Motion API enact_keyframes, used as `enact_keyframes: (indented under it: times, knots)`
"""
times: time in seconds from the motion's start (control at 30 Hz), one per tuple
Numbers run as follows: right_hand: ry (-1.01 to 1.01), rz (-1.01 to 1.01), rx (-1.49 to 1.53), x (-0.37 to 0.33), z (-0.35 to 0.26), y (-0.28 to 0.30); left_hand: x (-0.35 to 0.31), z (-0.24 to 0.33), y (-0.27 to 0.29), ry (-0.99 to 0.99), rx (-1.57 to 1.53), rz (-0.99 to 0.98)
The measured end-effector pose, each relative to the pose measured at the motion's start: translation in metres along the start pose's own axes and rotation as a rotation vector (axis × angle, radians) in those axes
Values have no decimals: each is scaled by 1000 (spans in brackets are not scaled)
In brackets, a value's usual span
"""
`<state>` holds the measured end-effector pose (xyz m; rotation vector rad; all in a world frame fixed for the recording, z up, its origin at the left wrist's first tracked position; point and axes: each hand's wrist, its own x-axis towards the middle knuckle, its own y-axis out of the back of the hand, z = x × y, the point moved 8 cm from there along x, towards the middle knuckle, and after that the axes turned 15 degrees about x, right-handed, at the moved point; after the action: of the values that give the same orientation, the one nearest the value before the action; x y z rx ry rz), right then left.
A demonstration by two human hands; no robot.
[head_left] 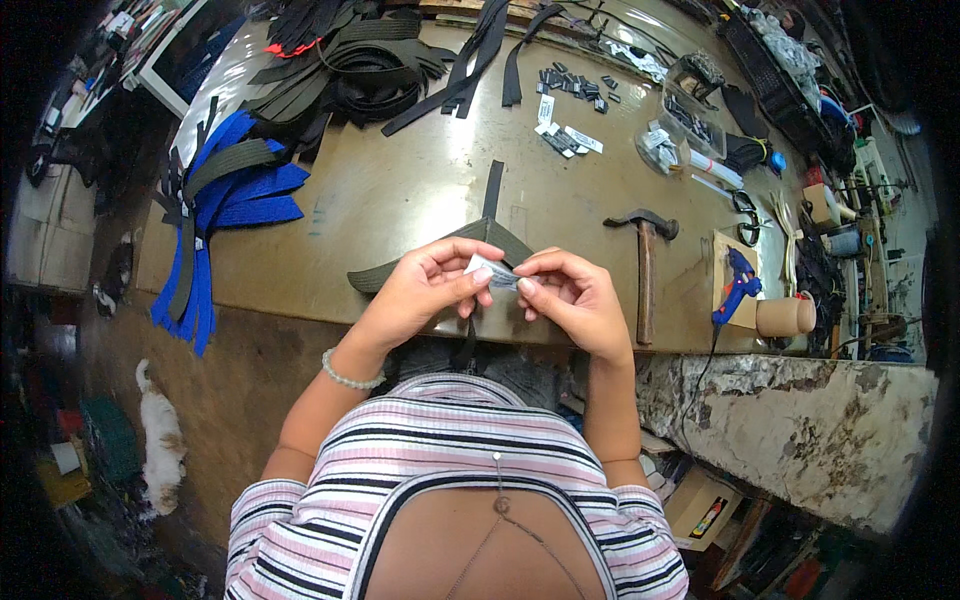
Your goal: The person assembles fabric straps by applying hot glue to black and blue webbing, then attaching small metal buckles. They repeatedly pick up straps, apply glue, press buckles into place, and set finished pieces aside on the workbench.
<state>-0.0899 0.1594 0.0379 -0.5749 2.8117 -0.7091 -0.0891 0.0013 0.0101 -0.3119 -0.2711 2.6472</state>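
Observation:
Above the table's near edge, my left hand (432, 283) and my right hand (573, 297) pinch a small white and grey label (490, 270) between them, each at one end. Beneath my hands lies a dark olive webbing strap (375, 277), its middle partly covered by my fingers. A narrow black strap (493, 190) points away from me where the olive webbing peaks. A thin dark piece hangs below my left fingers over the table edge; its kind is unclear.
A hammer (645, 270) lies right of my hands, near a blue glue gun (738, 285) and a tape roll (787, 316). Farther back are loose labels (567, 140), small black pieces (572, 82) and plastic tubs (690, 120). Blue straps (230, 200) overhang the left edge. A white cat (160, 440) is on the floor.

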Motion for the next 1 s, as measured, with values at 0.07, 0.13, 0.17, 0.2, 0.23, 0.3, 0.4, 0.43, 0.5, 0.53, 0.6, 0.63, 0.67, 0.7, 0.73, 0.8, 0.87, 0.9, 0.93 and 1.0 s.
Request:
enact_keyframes:
  times: [0.07,0.13,0.17,0.2,0.23,0.3,0.4,0.43,0.5,0.53,0.6,0.63,0.67,0.7,0.73,0.8,0.87,0.9,0.93,1.0]
  knots:
    - [22,-1,-4,0,2,2,0,1,3,-14,-34,20]
    - [56,-3,-8,1,2,5,-1,3,7,-52,-13,56]
    - [72,7,14,1,3,7,-1,1,9,-31,-32,70]
    - [87,15,41,1,5,8,-1,-1,10,-14,-48,83]
    - [106,21,81,1,7,8,-1,-4,11,3,-64,96]
    - [120,20,140,3,14,7,-1,-6,7,25,-91,74]
    - [257,-5,124,5,20,-1,2,-6,0,8,-19,66]
    - [297,-32,90,5,21,-5,3,-5,-2,-7,24,68]
    - [289,-33,175,5,28,-6,5,-3,-4,-27,28,73]
    - [310,-18,184,4,30,-6,5,-2,-6,-41,54,65]
    - [325,15,229,3,33,-5,6,-2,-7,-25,97,46]
    - [317,34,265,3,36,-4,7,-5,-8,5,114,36]
    - [309,46,288,3,37,-2,7,-6,-8,15,128,26]
    - [292,60,306,3,38,-1,7,-5,-7,-5,134,53]
    - [272,67,312,4,38,0,7,-2,-5,-43,136,81]
    - [205,67,326,4,39,0,5,-4,2,1,202,134]
    - [111,123,280,2,40,2,3,1,8,-43,253,186]
    - [177,56,218,0,31,-4,1,2,12,-41,301,235]
    - [245,68,98,-4,24,-7,0,4,12,-53,293,233]
    - [292,102,-117,-9,17,-14,-2,5,12,-39,318,244]
